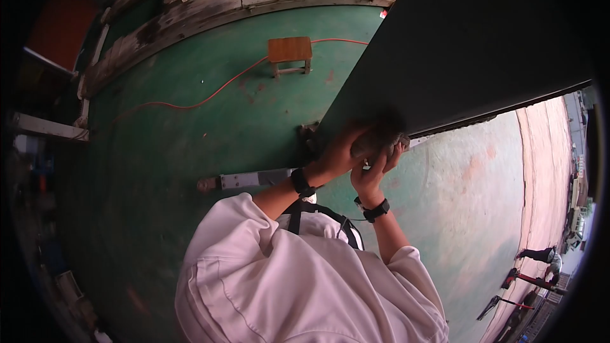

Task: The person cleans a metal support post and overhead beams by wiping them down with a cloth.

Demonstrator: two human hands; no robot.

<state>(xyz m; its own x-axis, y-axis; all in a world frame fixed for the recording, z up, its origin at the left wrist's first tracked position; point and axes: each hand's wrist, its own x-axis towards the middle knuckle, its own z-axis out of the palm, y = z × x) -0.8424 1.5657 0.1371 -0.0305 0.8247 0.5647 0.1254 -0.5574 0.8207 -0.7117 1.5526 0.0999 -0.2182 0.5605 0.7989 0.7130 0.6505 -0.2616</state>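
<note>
A large dark panel (470, 44) fills the upper right, and its lower corner comes down to my hands. My left hand (349, 147) is at that corner, its fingers hidden in shadow against a dark, rough lump (384, 138). From below, my right hand (375, 168) has its fingers bent up around the right side of the same lump. The two hands are close together. What the lump is cannot be made out. Both wrists wear black bands.
A small wooden stool (290, 49) stands on the green floor (159, 171), with a red cable (219, 92) running beside it. Long wooden beams (190, 16) lie beyond. A metal bar (248, 179) is left of my forearm. Another person (554, 262) is at far right.
</note>
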